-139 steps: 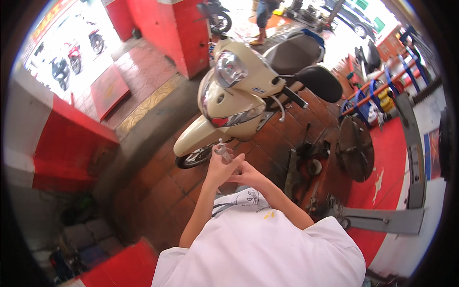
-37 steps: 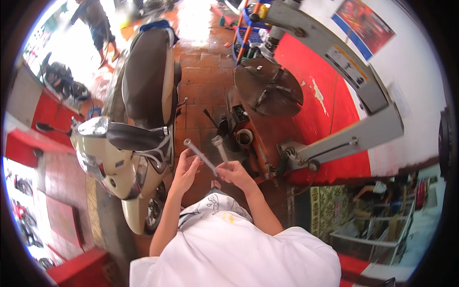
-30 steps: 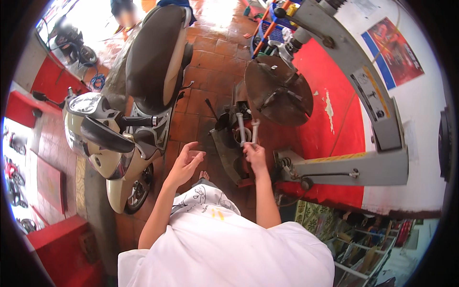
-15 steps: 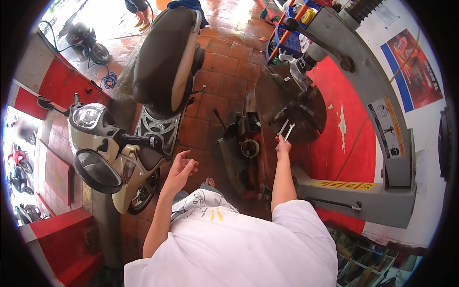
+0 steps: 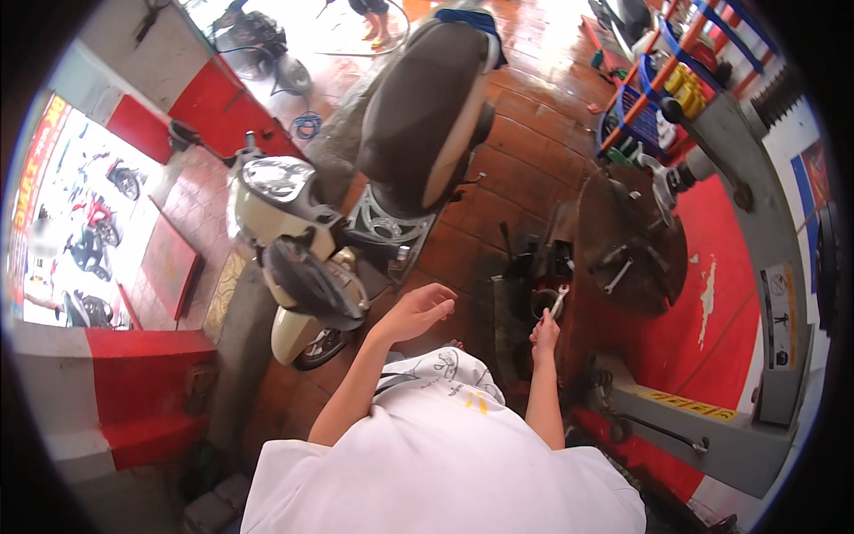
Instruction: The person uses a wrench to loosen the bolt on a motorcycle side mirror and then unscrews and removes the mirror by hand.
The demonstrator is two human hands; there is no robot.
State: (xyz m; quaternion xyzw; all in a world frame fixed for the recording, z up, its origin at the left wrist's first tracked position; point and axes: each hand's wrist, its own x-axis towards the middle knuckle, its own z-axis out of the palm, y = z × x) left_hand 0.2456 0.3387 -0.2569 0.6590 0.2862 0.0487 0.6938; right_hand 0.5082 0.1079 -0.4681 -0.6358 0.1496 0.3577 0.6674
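My left hand [image 5: 418, 311], fingers apart and loosely bent, is empty beside the cream scooter [image 5: 276, 218], below its floorboard. My right hand [image 5: 544, 334] grips a silver wrench [image 5: 559, 300], held upright over a dark round container [image 5: 539, 305] low on the tire-changing machine. A second wrench [image 5: 618, 275] rests on that machine's round dark turntable [image 5: 635, 233], a little above and right of my right hand.
The machine's grey column [image 5: 765, 267] stands at the right before a red wall. An orange rack with blue baskets [image 5: 632, 116] is at the back right. A person's legs [image 5: 374, 18] and a coiled blue hose [image 5: 305, 125] are behind the scooter; red-and-white walls [image 5: 133, 400] border the left.
One of the two wrenches that were in my right hand now lies on the turntable. My right hand has drawn back downward with the other. The view has swung, shifting the scooter rightward.
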